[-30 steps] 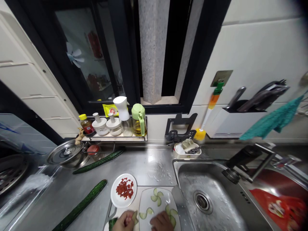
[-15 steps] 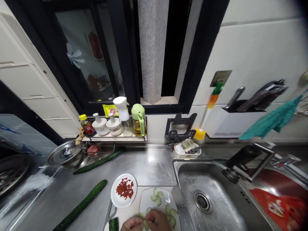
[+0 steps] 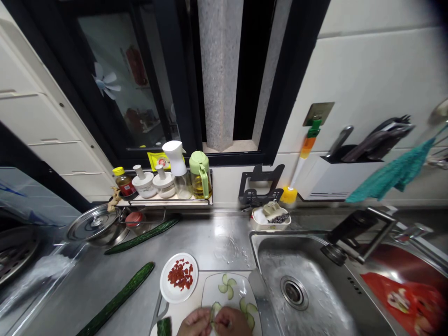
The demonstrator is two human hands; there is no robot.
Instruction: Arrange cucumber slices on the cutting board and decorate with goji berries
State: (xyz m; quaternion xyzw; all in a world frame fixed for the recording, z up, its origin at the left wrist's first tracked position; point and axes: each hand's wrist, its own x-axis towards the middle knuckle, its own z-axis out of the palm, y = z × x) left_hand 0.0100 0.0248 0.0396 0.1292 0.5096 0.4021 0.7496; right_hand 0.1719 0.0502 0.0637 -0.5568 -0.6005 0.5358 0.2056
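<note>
At the bottom edge, my left hand [image 3: 195, 322] and my right hand [image 3: 232, 322] meet over the white plate [image 3: 207, 291], fingertips pinched together. A thin pale green cucumber slice [image 3: 212, 316] is between their fingertips. More slices lie on the plate: a small pinwheel of cucumber slices [image 3: 224, 282] at the far side and another group of slices [image 3: 249, 313] by the right hand. The slices under my hands are partly hidden. Left of my left hand, a cut cucumber piece [image 3: 164, 326] rests on the white cutting board [image 3: 180, 311].
A small plate [image 3: 163, 291] of red goji-like bits overlaps the board. Whole cucumbers [image 3: 117, 298] lie leftward. A knife blade [image 3: 268, 298] lies between plate and sink [image 3: 315, 284]. Behind are an oil bottle [image 3: 200, 175], seasoning jars [image 3: 145, 183] and a lidded pot [image 3: 98, 226].
My left hand has moved slightly up and right, closer to my right hand. Both hands keep working at the plate's near side, and the whole view has shifted slightly.
</note>
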